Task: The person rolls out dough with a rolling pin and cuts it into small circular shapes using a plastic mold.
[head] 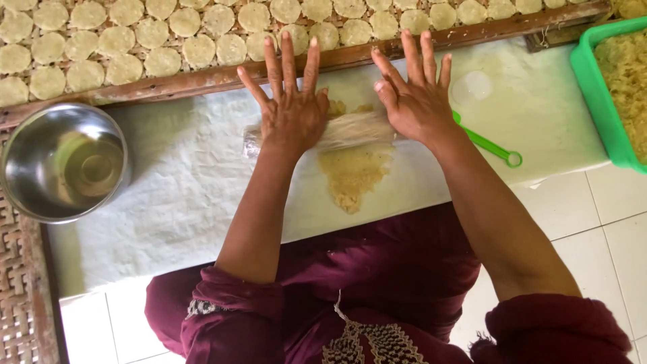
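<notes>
Pale yellow dough (pixel 352 176) on white cloth (pixel 182 195), green tray (pixel 593 81), silvery bowl (pixel 64 162), maroon embroidered sleeves (pixel 229 317).

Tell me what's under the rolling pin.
Under the rolling pin lies flattened yellowish dough on white sheet. Left hand and right hand press flat on it, hiding the dough directly beneath.

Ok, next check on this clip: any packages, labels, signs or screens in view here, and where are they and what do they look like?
None: no label, sign or screen shows.
Nearest to packaging: a clear plastic sheet wrapped around the rolling pin, under the left hand and right hand, centre of the white cloth.
Containers, all unmarked: green plastic tray at right edge; round steel bowl at left.
</notes>
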